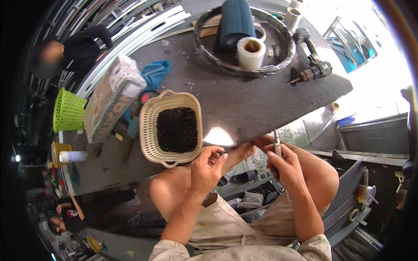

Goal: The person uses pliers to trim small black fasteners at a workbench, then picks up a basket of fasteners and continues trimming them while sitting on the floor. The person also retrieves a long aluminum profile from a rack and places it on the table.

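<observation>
My left hand [207, 168] is closed in a pinch just off the table's near edge. A small black piece [221, 153] shows between its thumb and fingertips; its exact kind is too small to tell. Beside that hand, on the table, stands a cream plastic basket [148, 124] with a heap of small black pieces [176, 130] inside. To the right, over my raised knee, my right hand [285, 165] is wrapped round a slim hand tool [277, 145] with a pale handle and a narrow metal end pointing up and away. The two hands are apart.
On the dark table [244, 104] lie a cordless drill [315, 71], a wire-like ring [204, 54] around a blue ridged cylinder [237, 24] and a film roll [251, 54]. A wrapped box [111, 102], blue cloth [156, 74] and green basket [67, 111] are left. Two people appear at left.
</observation>
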`<state>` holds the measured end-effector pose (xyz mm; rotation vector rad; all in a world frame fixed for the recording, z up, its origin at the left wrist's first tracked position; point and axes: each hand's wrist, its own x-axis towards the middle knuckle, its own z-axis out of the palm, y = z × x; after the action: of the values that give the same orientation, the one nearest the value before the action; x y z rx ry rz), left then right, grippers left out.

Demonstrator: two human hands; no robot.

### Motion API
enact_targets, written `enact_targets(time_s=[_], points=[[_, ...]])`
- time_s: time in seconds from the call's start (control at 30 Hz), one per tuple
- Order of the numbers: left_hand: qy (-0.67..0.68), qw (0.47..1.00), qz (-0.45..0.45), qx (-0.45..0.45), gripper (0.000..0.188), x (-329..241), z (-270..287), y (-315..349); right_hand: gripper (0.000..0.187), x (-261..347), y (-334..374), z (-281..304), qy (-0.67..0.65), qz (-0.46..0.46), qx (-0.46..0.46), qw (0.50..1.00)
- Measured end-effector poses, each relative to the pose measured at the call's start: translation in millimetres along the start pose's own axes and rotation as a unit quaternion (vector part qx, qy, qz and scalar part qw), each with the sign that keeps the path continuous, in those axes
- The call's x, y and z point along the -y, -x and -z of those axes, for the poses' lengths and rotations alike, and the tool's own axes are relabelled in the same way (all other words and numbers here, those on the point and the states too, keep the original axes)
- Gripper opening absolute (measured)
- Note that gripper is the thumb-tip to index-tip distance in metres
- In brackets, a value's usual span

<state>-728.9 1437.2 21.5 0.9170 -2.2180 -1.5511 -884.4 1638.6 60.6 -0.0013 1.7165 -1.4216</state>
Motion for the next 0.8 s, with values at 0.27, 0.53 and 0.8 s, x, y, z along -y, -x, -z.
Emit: enact_targets(time_s=[0.27, 0.53, 0.8], points=[[-0.011, 0.995, -0.084, -0.045, 0.028, 7, -2, 5, 0.054, -11, 2, -11, -0.119, 0.059, 0.112, 0.985], [-0.166, 0.969, -0.156, -0.091, 0.024, 22, -28, -29, 0.085, -24, 14, -2, -0.157, 0.039, 0.175, 0.971], [-0.208, 0.951, -0.205, -0.102, 0.021, 26, -39, -36, 0.072, -47, -2, -12, 0.011, 0.068, 0.073, 0.995]])
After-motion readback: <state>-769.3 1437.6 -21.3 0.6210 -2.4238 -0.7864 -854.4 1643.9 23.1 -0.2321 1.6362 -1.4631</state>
